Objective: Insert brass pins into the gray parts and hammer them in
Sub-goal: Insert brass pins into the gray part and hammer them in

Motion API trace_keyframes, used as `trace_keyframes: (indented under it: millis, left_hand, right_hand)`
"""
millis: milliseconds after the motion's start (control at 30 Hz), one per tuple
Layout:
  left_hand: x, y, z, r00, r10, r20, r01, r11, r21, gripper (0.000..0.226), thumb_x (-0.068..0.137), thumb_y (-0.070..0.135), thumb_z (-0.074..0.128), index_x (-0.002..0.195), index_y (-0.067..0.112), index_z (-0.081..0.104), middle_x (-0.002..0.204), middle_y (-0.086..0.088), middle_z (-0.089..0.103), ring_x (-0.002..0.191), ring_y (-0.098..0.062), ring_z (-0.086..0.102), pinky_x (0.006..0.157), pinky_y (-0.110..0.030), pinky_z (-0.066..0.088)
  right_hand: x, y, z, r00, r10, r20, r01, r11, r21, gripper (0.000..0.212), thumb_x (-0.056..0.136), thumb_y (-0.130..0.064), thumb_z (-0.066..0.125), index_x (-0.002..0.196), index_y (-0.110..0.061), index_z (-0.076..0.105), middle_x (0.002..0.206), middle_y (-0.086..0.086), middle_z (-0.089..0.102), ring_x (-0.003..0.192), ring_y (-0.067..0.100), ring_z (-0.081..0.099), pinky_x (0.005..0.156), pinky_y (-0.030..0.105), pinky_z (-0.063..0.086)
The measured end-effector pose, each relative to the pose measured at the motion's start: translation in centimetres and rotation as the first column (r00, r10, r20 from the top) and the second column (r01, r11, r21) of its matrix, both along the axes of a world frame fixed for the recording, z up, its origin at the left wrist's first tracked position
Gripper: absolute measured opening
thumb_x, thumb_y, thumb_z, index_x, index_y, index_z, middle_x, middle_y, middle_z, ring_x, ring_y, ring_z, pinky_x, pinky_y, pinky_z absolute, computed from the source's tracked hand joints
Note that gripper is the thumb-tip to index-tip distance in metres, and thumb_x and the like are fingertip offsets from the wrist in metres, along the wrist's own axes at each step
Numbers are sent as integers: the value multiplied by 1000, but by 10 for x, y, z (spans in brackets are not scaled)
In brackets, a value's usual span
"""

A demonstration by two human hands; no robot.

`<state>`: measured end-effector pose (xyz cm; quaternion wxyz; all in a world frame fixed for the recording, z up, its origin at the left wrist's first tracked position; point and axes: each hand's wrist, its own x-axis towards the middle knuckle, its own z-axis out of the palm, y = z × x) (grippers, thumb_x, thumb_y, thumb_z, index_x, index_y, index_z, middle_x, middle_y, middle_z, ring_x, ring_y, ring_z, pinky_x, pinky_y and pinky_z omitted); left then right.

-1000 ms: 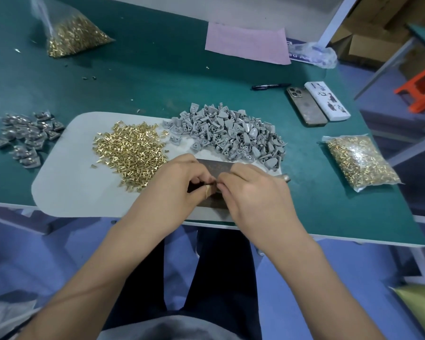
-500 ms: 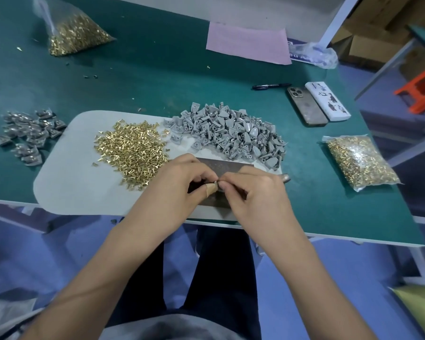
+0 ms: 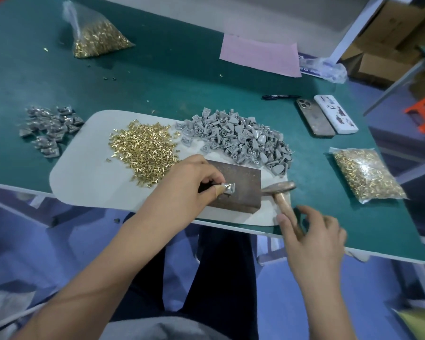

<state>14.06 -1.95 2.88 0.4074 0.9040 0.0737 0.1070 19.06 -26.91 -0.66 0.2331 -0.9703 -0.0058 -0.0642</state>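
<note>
My left hand [image 3: 192, 185] pinches one gray part [image 3: 228, 188] and holds it down on the dark metal block [image 3: 245, 185]; a pin head shows in the part. My right hand [image 3: 314, 234] hovers with spread fingers over the wooden handle of the small hammer [image 3: 279, 192], which lies on the white mat [image 3: 84, 177] just right of the block. Whether the fingers touch the handle I cannot tell. A heap of loose brass pins [image 3: 142, 150] and a heap of gray parts [image 3: 238, 138] sit on the mat behind the block.
A pile of gray parts [image 3: 49, 128] lies on the green table [image 3: 157, 77] left of the mat. Bags of brass pins sit far left [image 3: 96, 38] and right [image 3: 366, 175]. Two phones [image 3: 326, 116], a pen [image 3: 280, 96] and pink paper [image 3: 260, 55] lie behind.
Both hands were pinching the part together over the block. Now my right hand has let go and moved right and down to the hammer handle; my left hand holds the part on the block.
</note>
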Motion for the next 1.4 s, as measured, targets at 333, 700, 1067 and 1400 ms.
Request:
trace_keyframes:
  millis: [333, 700, 1067, 1400]
  left_hand:
    - [9, 3, 7, 999, -37, -16, 38, 995, 97, 7, 83, 27, 79, 89, 24, 79, 83, 11, 59, 75, -5, 55, 72, -22, 44]
    - [13, 5, 16, 995, -72, -71, 84, 978, 193, 10, 84, 32, 78, 94, 29, 80, 87, 7, 64, 80, -15, 60, 78, -38, 51]
    - [11, 5, 13, 996, -80, -43, 86, 983, 165, 12, 83, 21, 74, 88, 30, 79, 82, 9, 59, 74, -14, 58, 73, -36, 53]
    - [12, 5, 12, 997, -55, -45, 62, 984, 168, 9, 83, 25, 75, 86, 32, 80, 83, 8, 63, 74, -16, 61, 70, -37, 54]
  right_hand:
    - [6, 2, 33, 980, 197, -22, -186, 952, 242, 24, 105, -46, 40, 99, -30, 57, 73, -9, 58, 67, 17, 52, 53, 32, 37]
    - [-16, 34, 61, 919, 384, 93, -387, 922, 7, 33, 98, -66, 32, 131, -62, 38, 70, -15, 63, 69, 17, 59, 64, 37, 52]
    - [-12, 50, 84, 887, 420, 191, -396, 906, -151, 31, 104, -53, 39, 128, -47, 56, 68, -10, 64, 62, 23, 62, 52, 30, 39]
    - [-20, 53, 76, 902, 405, 152, -391, 913, -112, 29, 105, -50, 36, 129, -47, 53, 75, -9, 69, 68, 23, 63, 55, 32, 37]
